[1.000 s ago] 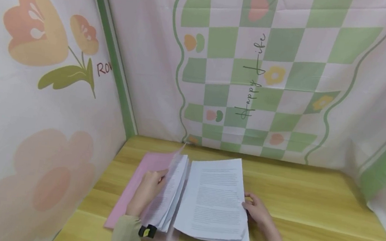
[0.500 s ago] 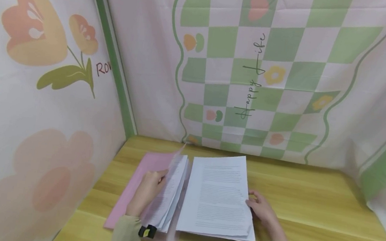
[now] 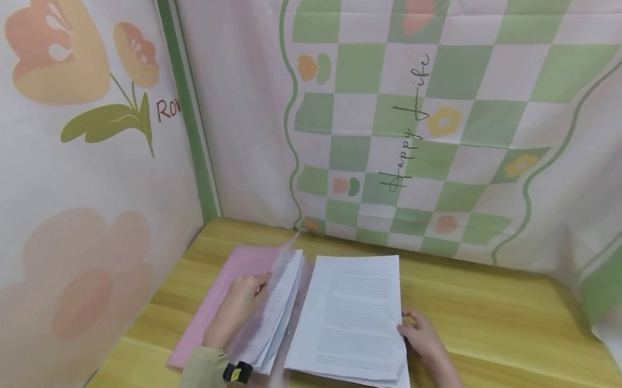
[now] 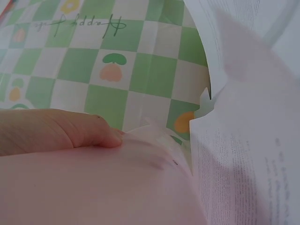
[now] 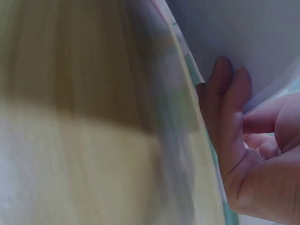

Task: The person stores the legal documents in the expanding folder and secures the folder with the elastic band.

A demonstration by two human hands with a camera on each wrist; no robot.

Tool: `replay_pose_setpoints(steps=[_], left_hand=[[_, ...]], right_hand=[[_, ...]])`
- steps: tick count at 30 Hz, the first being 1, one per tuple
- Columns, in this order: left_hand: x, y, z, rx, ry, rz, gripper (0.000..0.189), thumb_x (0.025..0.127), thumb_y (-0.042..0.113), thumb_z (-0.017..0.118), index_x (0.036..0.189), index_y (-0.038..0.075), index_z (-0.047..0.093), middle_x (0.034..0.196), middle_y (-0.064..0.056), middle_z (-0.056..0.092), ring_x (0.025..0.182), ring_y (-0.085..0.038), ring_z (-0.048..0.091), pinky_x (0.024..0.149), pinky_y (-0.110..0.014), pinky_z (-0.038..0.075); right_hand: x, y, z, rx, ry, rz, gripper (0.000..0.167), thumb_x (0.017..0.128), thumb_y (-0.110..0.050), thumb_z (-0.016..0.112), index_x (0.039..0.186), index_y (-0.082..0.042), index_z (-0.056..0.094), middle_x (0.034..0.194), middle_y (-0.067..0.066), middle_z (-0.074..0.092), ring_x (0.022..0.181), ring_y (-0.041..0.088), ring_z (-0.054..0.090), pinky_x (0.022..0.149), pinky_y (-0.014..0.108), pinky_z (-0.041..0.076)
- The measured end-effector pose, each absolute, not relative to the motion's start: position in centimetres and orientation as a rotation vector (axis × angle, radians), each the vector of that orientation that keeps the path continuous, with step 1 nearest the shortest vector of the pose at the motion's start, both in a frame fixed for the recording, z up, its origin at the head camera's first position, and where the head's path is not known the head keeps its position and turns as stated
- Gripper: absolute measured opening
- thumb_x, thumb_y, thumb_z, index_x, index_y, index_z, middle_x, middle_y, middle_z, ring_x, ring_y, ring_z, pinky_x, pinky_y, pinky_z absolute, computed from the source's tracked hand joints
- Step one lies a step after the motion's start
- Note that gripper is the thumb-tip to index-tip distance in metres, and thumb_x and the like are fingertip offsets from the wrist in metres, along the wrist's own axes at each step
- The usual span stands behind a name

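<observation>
A pink translucent plastic folder (image 3: 242, 260) lies on the left of the table with printed sheets (image 3: 274, 318) inside. My left hand (image 3: 241, 301) pinches its raised front cover. In the left wrist view the thumb of that hand (image 4: 61, 129) presses along the edge of the pink cover (image 4: 93, 187). Right of the folder is a stack of printed paper (image 3: 356, 321), slightly uneven at its lower edge. My right hand (image 3: 425, 341) grips the stack's right edge. The right wrist view shows fingers of this hand (image 5: 262, 183) against the shaded underside of the paper (image 5: 234, 28).
Everything lies on a wood-grain table (image 3: 529, 353). A checkered, printed curtain (image 3: 438, 138) hangs along the back edge. On the left stands a floral curtain (image 3: 88, 181). Table surface extends to the right of the right hand.
My right hand has carried the paper stack slightly rightward, away from the folder, widening the gap between them. The left hand and folder have stayed put.
</observation>
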State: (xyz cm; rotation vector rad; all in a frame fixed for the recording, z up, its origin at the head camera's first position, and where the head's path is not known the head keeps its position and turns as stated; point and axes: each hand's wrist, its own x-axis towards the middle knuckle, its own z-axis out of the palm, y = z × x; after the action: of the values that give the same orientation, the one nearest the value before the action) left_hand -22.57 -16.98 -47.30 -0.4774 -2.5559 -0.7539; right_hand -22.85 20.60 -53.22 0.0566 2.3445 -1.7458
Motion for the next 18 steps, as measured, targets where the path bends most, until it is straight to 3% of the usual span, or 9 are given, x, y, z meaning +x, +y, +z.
replay_pose_setpoints(steps=[9, 14, 18], left_hand=[[-22.47, -17.05, -47.05, -0.423, -2.618, -0.82, 0.026, 0.089, -0.003, 0.061, 0.112, -0.004, 0.072, 0.086, -0.019, 0.074, 0.066, -0.012, 0.058, 0.058, -0.023, 0.048], [-22.47, -17.08, -47.05, -0.425, -2.618, -0.817, 0.027, 0.089, -0.003, 0.06, 0.113, -0.005, 0.072, 0.087, -0.02, 0.074, 0.065, -0.011, 0.056, 0.057, -0.023, 0.047], [-22.51, -17.11, -47.04, -0.427, -2.622, -0.823, 0.028, 0.089, -0.003, 0.06, 0.115, -0.007, 0.07, 0.088, -0.021, 0.074, 0.064, -0.01, 0.053, 0.056, -0.021, 0.045]], right_hand=[[-22.39, 20.91, -53.9, 0.061, 2.292, -1.786, 0.045, 0.095, 0.002, 0.044, 0.136, 0.017, 0.032, 0.101, 0.019, 0.071, 0.071, 0.012, 0.066, 0.064, 0.029, 0.055], [-22.32, 20.86, -53.93, 0.066, 2.285, -1.787, 0.046, 0.095, 0.002, 0.045, 0.137, 0.017, 0.031, 0.103, 0.022, 0.07, 0.072, 0.012, 0.066, 0.064, 0.029, 0.055], [-22.33, 20.85, -53.94, 0.071, 2.321, -1.768, 0.044, 0.095, 0.002, 0.046, 0.134, 0.017, 0.034, 0.096, 0.016, 0.071, 0.069, 0.012, 0.064, 0.061, 0.028, 0.053]])
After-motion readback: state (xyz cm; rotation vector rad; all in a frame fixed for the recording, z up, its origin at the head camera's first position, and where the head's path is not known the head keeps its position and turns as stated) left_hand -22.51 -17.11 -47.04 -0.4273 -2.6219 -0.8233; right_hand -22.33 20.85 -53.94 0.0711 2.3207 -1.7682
